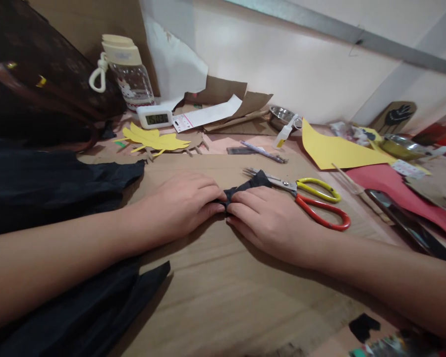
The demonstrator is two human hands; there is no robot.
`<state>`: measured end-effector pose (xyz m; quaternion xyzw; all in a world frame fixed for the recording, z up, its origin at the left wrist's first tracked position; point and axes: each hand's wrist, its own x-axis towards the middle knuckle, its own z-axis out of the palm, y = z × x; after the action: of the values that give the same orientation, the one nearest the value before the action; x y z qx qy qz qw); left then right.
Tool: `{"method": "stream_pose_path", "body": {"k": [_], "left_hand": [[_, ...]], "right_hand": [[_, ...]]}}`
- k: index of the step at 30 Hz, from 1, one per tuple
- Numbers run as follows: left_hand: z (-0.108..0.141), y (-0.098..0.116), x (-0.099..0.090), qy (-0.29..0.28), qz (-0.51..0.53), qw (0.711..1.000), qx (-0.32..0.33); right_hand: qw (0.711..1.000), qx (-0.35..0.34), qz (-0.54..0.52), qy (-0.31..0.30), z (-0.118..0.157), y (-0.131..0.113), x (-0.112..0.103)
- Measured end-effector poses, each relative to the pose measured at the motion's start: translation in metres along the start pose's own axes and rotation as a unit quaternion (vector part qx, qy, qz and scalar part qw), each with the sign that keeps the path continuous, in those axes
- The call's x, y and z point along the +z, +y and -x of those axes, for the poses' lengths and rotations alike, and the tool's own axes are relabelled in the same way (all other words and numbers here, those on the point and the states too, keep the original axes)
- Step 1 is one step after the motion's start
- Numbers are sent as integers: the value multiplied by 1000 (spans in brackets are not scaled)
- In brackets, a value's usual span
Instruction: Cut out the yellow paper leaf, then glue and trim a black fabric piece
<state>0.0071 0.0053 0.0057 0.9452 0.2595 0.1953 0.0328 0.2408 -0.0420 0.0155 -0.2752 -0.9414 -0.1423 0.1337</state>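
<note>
A small crumpled black piece of cloth or paper (258, 180) is pinched between my two hands over the brown cardboard (223, 287). My left hand (182, 203) has its fingertips closed on the piece's left end. My right hand (271, 218) grips it from the right, with its upper end poking out above the fingers. Just behind my right hand lie scissors (290, 186) with one yellow and one red handle, and the black piece overlaps their blades. Larger black sheets (52, 183) spread under and beside my left forearm.
Behind stand a clear bottle (132, 74) and a white digital clock (155, 117). Yellow leaf shapes (152, 139), a pen (263, 151), a glue bottle (285, 131) and a metal bowl (280, 115) lie nearby. Yellow paper (338, 151), red paper (405, 191) and a dark phone-like object (405, 218) are at right.
</note>
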Motion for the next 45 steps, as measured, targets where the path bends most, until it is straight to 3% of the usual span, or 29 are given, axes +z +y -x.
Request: {"method": "stream_pose_path", "body": {"k": [8, 11, 13, 16, 18, 20, 22, 24, 31, 34, 37, 41, 45], "left_hand": [[2, 2, 0, 7, 67, 997, -39], [3, 2, -3, 23, 142, 985, -97], [4, 1, -5, 66, 217, 963, -146], [4, 3, -9, 119, 340, 916, -176], [2, 5, -10, 111, 414, 888, -167], [0, 9, -11, 87, 469, 861, -176], [-2, 12, -11, 65, 494, 842, -205], [-2, 14, -11, 49, 491, 837, -236], [-1, 15, -11, 17, 498, 820, -283], [-1, 16, -11, 10, 465, 834, -296], [0, 16, -12, 13, 459, 846, -270], [0, 16, -13, 12, 455, 846, -277], [-2, 16, -15, 24, 460, 843, -278]], "right_hand": [[996, 47, -57, 44, -7, 5, 9], [976, 105, -180, 60, -5, 8, 7], [917, 200, -336, 81, -4, 9, 3], [732, 347, -571, 133, -7, 10, -2], [617, 387, -666, 161, -11, 10, -2], [550, 393, -717, 172, -14, 10, -1], [516, 390, -742, 174, -15, 9, 1], [510, 384, -749, 177, -13, 8, 4], [558, 325, -752, 133, -2, 12, 16], [588, 320, -732, 129, -1, 14, 15], [620, 360, -688, 116, -5, 11, 8], [626, 396, -668, 75, -6, 6, 3], [628, 363, -682, 90, 0, 8, 9]]}}
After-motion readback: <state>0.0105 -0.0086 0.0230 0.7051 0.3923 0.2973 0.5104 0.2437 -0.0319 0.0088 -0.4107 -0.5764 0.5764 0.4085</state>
